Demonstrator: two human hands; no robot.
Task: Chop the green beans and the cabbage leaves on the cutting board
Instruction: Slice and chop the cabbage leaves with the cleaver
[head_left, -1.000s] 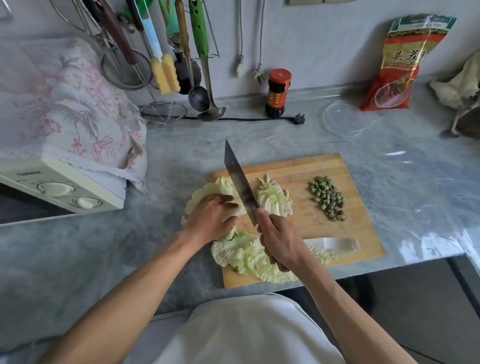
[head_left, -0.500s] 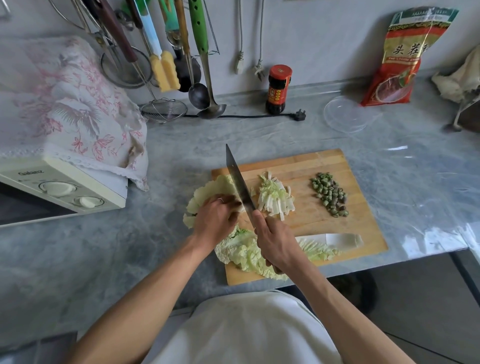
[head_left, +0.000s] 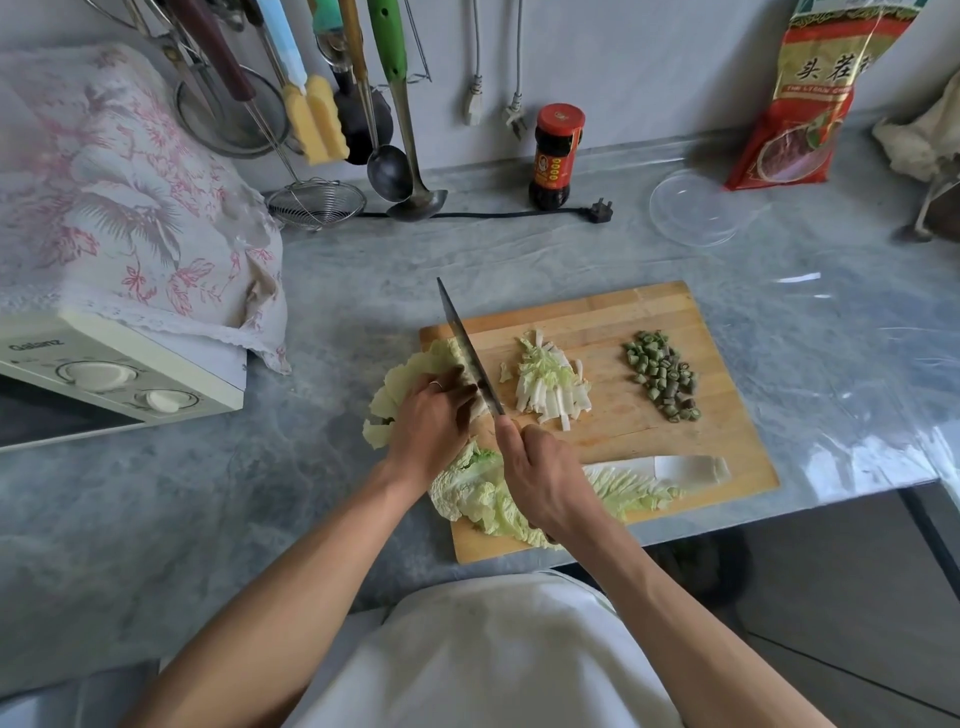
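A wooden cutting board (head_left: 727, 447) lies on the grey counter. My right hand (head_left: 545, 478) grips the handle of a cleaver (head_left: 470, 351), its blade standing on edge across the board's left end. My left hand (head_left: 431, 421) presses curled fingers on a pale cabbage leaf (head_left: 410, 369) just left of the blade. Cut cabbage strips (head_left: 550, 384) lie right of the blade. Chopped green bean pieces (head_left: 662, 374) sit in a pile at the board's right. Another whole cabbage leaf (head_left: 623, 486) lies along the near edge, partly under my right hand.
A microwave (head_left: 114, 374) under a floral cloth stands at left. Hanging utensils (head_left: 363, 104) and a strainer (head_left: 317, 202) are at the back, with a sauce jar (head_left: 557, 156), a power plug (head_left: 600, 212), a clear lid (head_left: 698, 208) and a red bag (head_left: 810, 98).
The cleaver and my left hand have shifted left along the leaf. The pile of cut strips to the right of the blade has grown.
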